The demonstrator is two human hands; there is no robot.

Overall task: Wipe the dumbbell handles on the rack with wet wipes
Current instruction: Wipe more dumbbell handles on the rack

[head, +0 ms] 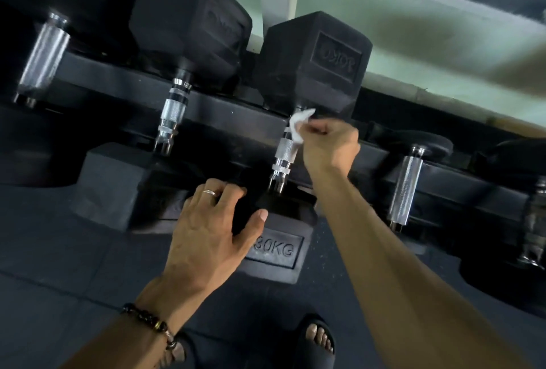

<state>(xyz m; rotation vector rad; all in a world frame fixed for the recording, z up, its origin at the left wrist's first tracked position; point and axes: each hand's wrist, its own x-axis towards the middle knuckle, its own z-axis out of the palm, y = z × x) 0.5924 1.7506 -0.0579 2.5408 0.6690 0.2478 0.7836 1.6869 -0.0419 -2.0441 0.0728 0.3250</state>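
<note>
A black 30KG hex dumbbell lies across the black rack, its chrome handle running toward me. My right hand pinches a crumpled white wet wipe against the upper part of that handle. My left hand rests with spread fingers on the near head of the same dumbbell, thumb on its top edge. A second hex dumbbell with a chrome handle sits just to the left.
More dumbbells line the rack: a knurled handle at far left, another to the right and one at the right edge. Dark rubber floor tiles lie below. My sandalled foot stands near the bottom. A pale green wall is behind.
</note>
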